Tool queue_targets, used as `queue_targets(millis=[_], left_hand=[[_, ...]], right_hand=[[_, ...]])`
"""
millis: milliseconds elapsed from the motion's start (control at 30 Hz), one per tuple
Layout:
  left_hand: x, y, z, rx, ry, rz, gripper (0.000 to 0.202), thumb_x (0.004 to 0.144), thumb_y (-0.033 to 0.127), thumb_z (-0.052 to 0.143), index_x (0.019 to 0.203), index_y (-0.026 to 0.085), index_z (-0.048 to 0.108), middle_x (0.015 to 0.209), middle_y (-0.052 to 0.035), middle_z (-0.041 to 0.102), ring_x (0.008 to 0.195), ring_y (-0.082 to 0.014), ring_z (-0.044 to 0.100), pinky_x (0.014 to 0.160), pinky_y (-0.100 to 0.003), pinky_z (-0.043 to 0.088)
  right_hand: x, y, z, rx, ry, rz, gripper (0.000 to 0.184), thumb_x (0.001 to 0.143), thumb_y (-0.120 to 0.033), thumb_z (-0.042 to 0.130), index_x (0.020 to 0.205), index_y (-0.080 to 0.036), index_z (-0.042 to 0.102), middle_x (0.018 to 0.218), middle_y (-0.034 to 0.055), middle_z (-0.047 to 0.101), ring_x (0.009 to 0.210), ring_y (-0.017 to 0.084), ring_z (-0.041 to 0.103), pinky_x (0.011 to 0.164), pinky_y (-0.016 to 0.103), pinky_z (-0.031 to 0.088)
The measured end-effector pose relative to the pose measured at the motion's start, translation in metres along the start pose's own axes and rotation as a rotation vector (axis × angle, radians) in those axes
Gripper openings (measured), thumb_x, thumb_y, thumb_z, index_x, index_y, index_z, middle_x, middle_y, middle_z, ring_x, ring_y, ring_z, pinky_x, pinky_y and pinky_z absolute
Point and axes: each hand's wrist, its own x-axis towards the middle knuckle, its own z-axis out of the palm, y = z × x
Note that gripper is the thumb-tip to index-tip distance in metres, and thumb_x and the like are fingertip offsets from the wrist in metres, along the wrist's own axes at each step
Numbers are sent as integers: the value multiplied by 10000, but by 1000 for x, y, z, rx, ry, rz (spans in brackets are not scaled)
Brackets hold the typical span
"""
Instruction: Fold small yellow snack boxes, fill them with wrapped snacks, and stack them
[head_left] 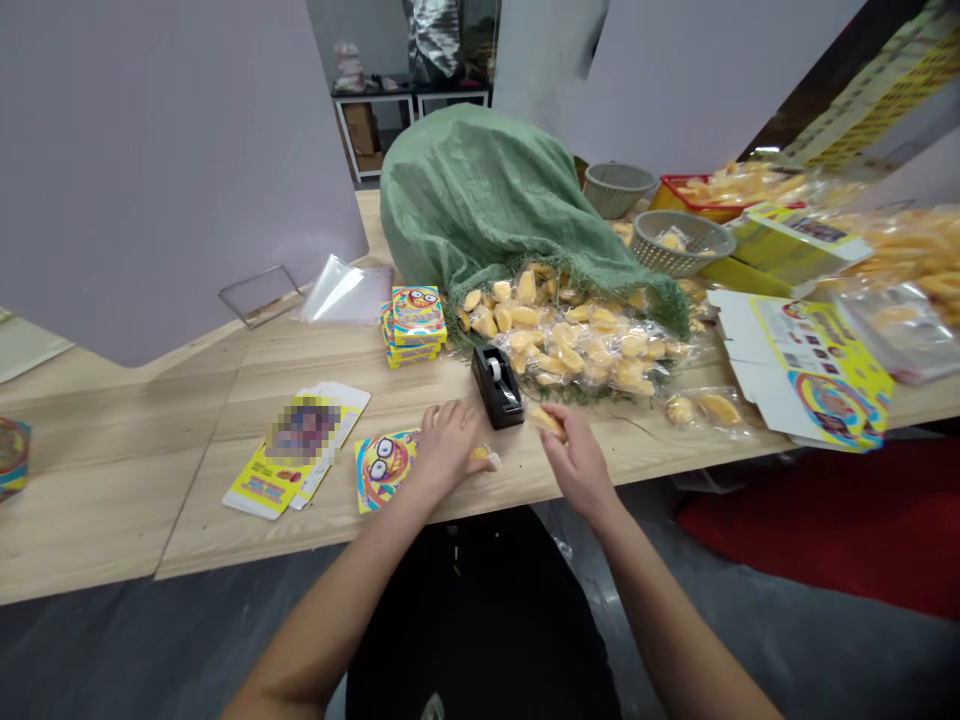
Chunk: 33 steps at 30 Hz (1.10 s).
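At the far left edge of the light wooden table [105,490] lies a small printed box [12,458], and the edge of the view cuts it. More to the right is a flat yellow carton blank [289,452] with one blurred picture on it. Behind this blank are a transparent acrylic sheet [259,297] and a clear plastic bag [345,292]. A stack of small printed boxes [413,325] stands near the table's middle.

In front of this stack, the left hand [448,447] is curled downward, just beside a carton panel with a cartoon face [384,468]. A small yellow piece [480,457] shows at its fingertips, but one cannot tell if the hand is gripping it. The right hand [577,465] is apart from the left hand, and its thumb and fingers are pinched on another yellow piece [546,420]. This piece is just beside a black tape dispenser [497,385].

Behind the dispenser, a green mesh sack [480,200] lies on the table, with a pile of yellow pieces in clear plastic [574,335] at its mouth. Further right are two grey plastic baskets [681,242], a red tray [720,195] and an open printed carton blank [814,370]. At the right edge is a clear plastic bag of yellow pieces [904,260].
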Motion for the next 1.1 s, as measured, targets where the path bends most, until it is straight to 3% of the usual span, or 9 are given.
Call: queue_targets(millis=[67,133,267,333,500,667,767,933,1100], left_hand=[[-24,-5,2,74,158,-84,595,836,483,591,1314,156,455,1408,-193,445,1305,-346,382,1054,-510,277],[-53,-17,5,146,221,-155,614,889,478,497,1391,148,375,1445,-186,411,1341,-331,357,1081,-509,258],[-97,-52,7,238,54,-55,737,872,510,509,1466,149,264,1507,-156,329,1398,-314,285,1131,-508,204],[-107,-71,2,250,-19,6,719,883,501,497,1474,170,256,1520,-135,310,1409,-285,272,1140,-480,216],[-111,-96,-15,200,-99,95,697,883,478,513,1474,210,261,1516,-119,326,1419,-256,257,1146,-467,226],[-107,-97,-18,142,-105,97,709,867,450,540,1476,224,257,1526,-104,309,1420,-253,253,1152,-466,211],[-107,-95,-18,117,-89,91,694,869,430,534,1473,216,267,1528,-98,306,1419,-248,257,1159,-457,200],[-108,-94,-19,103,-83,86,719,862,432,547,1479,214,247,1531,-85,303,1420,-243,252,1163,-454,194],[-108,-97,-19,74,-86,100,694,864,419,543,1471,221,270,1527,-87,310,1417,-250,259,1159,-459,205]], right_hand=[[-4,-3,9,-156,-32,-129,398,918,-321,430,1285,-178,487,1165,140,565,1094,273,514,966,471,409],[-9,-5,25,-274,-122,-242,431,928,-303,431,1342,-191,468,1172,147,554,1097,279,501,967,472,396],[-20,4,61,-406,-449,-456,544,895,-413,537,1400,-240,433,1310,153,493,1201,311,430,1008,503,337],[-23,12,71,-441,-501,-466,572,892,-417,549,1416,-231,412,1314,156,496,1199,310,429,1002,494,340],[-15,13,81,-501,-495,-446,506,918,-388,513,1401,-253,441,1289,165,518,1137,327,467,907,478,396],[-4,-8,86,-307,-644,-550,591,881,-307,559,1428,-187,371,1315,147,521,1181,291,453,982,475,368],[-5,-11,89,-242,-606,-502,543,857,-268,569,1376,-171,441,1363,158,466,1242,292,405,1009,480,364],[-7,-10,97,-277,-515,-413,413,869,-195,571,1283,-197,575,1072,148,569,994,250,525,886,426,463],[16,-13,90,-104,-753,-418,328,834,-78,561,1112,-208,680,1004,87,626,978,201,567,897,359,460]])
